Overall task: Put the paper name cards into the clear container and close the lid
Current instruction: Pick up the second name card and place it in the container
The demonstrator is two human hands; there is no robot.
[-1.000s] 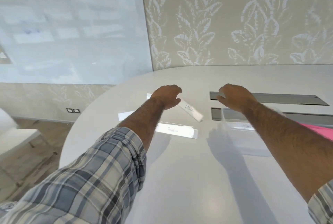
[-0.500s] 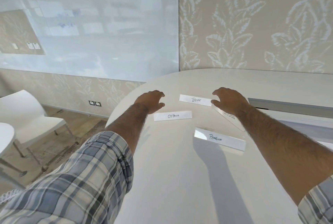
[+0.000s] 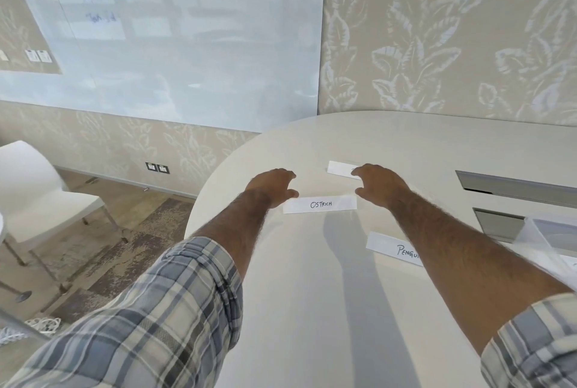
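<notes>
Three cards lie near the table's rounded end: OSTRICH card, PENGUIN card (half hidden), far card. Left hand and right hand flank OSTRICH, fingers loosely spread, holding nothing.

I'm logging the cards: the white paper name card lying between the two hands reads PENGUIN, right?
Not PENGUIN: the head view shows that the white paper name card lying between the left hand and the right hand reads OSTRICH.

White table bears three name cards and clear container.
</notes>
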